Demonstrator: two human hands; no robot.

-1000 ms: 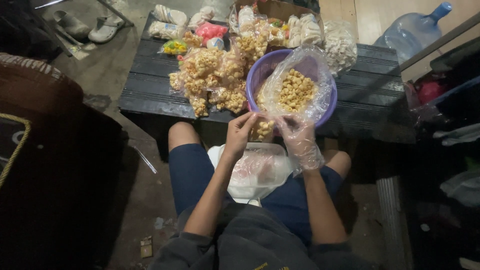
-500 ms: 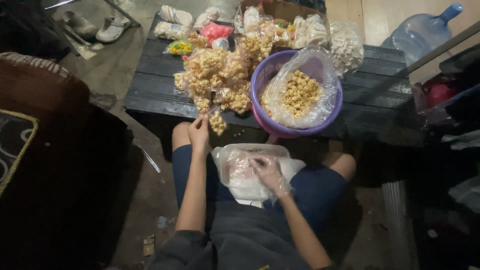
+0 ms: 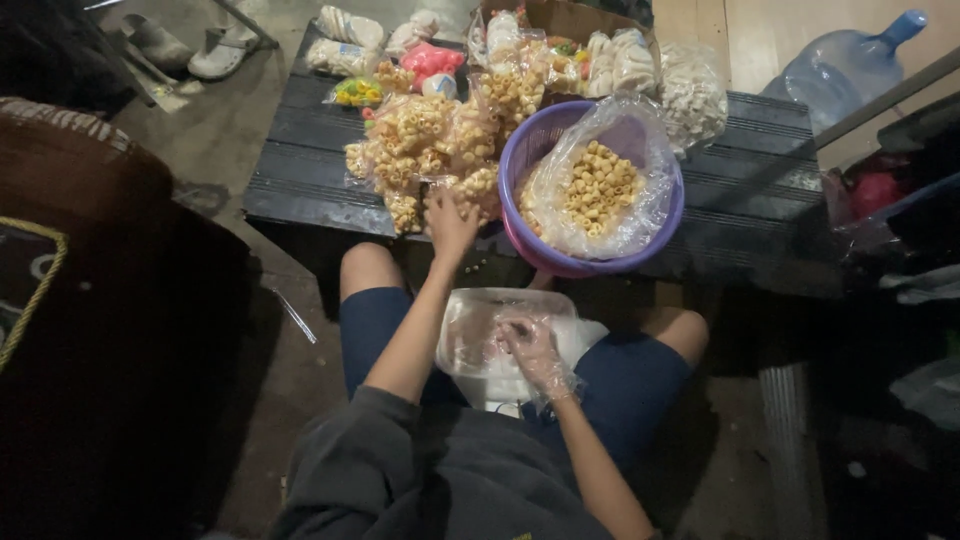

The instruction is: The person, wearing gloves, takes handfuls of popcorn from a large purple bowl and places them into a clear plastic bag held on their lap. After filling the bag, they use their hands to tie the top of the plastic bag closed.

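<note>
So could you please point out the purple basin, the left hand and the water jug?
purple basin (image 3: 512, 160): head view, left rim.
left hand (image 3: 450, 222): head view, back of hand.
water jug (image 3: 835, 75): head view, its side.

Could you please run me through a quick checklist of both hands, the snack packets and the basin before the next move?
1. Left hand on the heap of small clear packets of yellow ring snacks on the dark slatted table: ok.
2. Right hand, in a thin clear plastic glove, on the stack of empty clear plastic bags on the lap: ok.
3. Round purple plastic basin fully on the table: not ok, its near edge overhangs.
4. Clear liner bag in the basin open, loose ring snacks exposed: ok.
5. Whether the left hand grips a packet: cannot tell.
</note>
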